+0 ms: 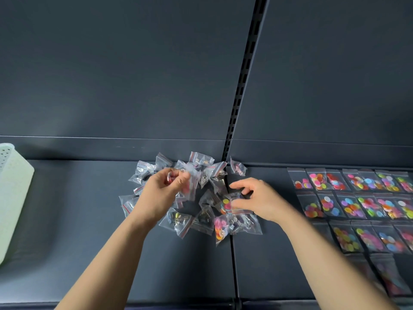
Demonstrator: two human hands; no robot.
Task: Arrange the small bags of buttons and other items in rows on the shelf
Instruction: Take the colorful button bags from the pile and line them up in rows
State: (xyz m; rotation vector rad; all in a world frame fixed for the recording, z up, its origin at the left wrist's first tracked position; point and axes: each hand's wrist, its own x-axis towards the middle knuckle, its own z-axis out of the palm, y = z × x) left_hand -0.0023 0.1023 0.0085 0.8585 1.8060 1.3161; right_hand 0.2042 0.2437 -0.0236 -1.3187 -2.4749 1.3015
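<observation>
Left hand (166,186): fingers pinch a small clear bag (190,186) over the pile's left side.
Right hand (257,198): thumb and curled fingers grip a button bag (226,204) at the pile's right edge.
Pile (204,220): loose bags heaped mid-shelf (78,220).
Rows (357,204): button bags flat, far right.
Basket (13,186): pale green, far left.
</observation>
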